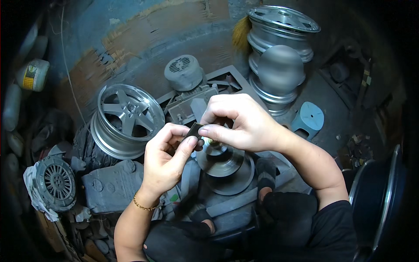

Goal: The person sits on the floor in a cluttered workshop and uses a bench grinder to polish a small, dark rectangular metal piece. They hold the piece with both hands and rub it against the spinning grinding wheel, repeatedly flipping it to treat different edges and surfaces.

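Note:
A small dark folded piece [193,130], which looks like abrasive paper, is pinched between my two hands. My left hand [165,160] grips its lower edge between thumb and fingers. On its right end lie the thumb and curled fingers of my right hand [247,122]. Beneath the hands stands a spindle with stepped round metal plates [221,163], its top partly covered by my right hand. A wider disc [234,185] sits lower on the same spindle. The hands appear to be above these plates.
A five-spoke alloy wheel [131,111] leans at the left, near an electric motor [184,73]. Stacked wheels [283,24] rise at the back right, partly blurred. A blue plastic stool [309,118] stands below them. Another rim [376,199] is at the right edge; a clutch-like round part [59,183] lies left.

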A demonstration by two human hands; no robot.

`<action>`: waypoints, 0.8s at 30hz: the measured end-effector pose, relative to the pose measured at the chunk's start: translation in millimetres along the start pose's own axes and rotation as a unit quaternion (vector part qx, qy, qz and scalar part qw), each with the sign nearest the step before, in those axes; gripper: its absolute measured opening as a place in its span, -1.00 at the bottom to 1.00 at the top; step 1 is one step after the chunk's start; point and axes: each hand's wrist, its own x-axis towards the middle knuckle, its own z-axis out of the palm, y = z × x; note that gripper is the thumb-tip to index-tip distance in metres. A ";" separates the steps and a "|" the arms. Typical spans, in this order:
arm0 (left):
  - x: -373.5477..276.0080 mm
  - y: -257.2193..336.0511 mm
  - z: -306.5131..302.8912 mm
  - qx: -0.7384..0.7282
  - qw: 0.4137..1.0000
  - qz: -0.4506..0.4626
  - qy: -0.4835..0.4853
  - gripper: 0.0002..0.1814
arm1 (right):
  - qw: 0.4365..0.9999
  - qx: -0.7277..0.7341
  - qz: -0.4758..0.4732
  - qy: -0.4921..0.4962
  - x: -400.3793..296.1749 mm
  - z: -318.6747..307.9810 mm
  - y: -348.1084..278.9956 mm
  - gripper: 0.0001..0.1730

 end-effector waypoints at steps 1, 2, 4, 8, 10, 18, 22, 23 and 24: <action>1.9 2.3 0.0 0.020 1.000 -0.004 -0.002 -0.87 | 1.000 0.004 -0.012 0.014 -0.1 2.5 1.9 -0.80; 4.3 2.0 1.2 0.016 1.000 0.001 0.004 -0.85 | 0.999 0.008 -0.023 0.028 0.3 5.2 3.9 -0.81; 10.4 5.0 1.1 0.035 0.999 0.006 -0.004 -0.85 | 0.999 0.003 -0.015 0.032 -1.5 3.8 6.4 -0.86; 26.1 5.7 -2.6 0.052 0.999 -0.009 -0.014 -0.86 | 0.998 0.013 -0.011 0.053 -1.9 1.4 16.5 -0.84; 31.3 1.5 -2.9 0.071 0.997 -0.018 -0.006 -0.87 | 0.997 0.045 0.051 0.043 -2.5 -0.4 20.5 -0.82; 32.7 -29.5 3.4 0.285 0.956 0.065 -0.018 -0.86 | 0.995 -0.009 0.094 -0.025 -15.2 3.5 48.1 -0.77; 32.2 -34.7 8.4 0.153 0.988 -0.021 -0.004 -0.91 | 0.996 -0.092 0.002 0.009 -20.6 13.5 58.6 -0.76; 32.8 -36.3 8.3 0.163 0.987 -0.019 -0.005 -0.91 | 0.995 -0.100 0.006 -0.003 -20.8 13.1 59.1 -0.76; 33.2 -37.5 6.4 0.173 0.985 -0.018 -0.005 -0.91 | 0.994 -0.106 0.008 -0.015 -19.0 11.5 58.6 -0.76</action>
